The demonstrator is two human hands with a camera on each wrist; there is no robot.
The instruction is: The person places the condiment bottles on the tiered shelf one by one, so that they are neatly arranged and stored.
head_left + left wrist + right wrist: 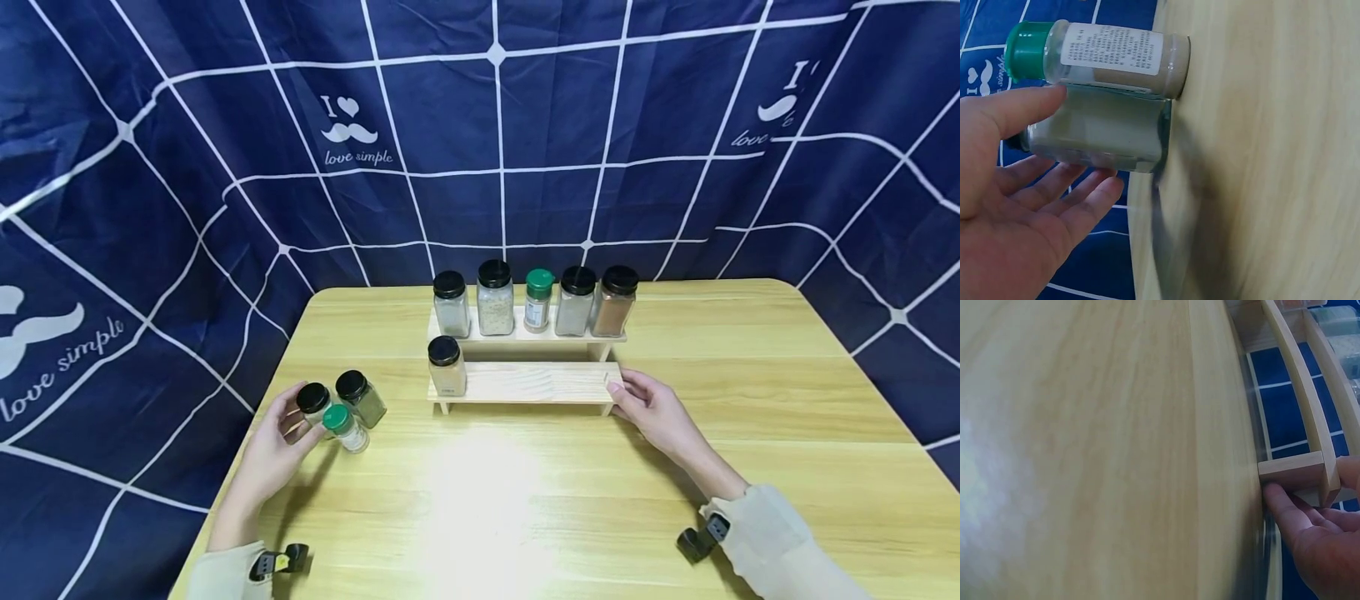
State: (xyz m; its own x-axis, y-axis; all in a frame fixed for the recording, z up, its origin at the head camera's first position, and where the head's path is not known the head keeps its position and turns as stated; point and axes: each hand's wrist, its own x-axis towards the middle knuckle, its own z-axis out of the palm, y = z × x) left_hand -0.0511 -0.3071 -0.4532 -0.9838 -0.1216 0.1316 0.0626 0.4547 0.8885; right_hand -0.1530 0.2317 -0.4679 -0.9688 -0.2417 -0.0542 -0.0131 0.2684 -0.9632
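Green-top jar (pixel 352 437): stood right by the pale jar (pixel 1100 131); a sideways bump from that could tip it.
Rack (pixel 540 383): a hard tug could make the shelf jars (pixel 496 310) fall.
Left hand (pixel 273 450): curled round the pale jar, at the bench's (pixel 750 358) left side.
Right hand (pixel 654 410): pinched the rack's right end, thumb on top.

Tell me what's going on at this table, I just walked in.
A person has their left hand around a black-lidded jar, with a green-capped jar and another jar close beside it on the table. Their right hand grips the right end of the lower shelf of a wooden rack. Five jars stand on the upper shelf, and a single jar stands at the lower shelf's left end.
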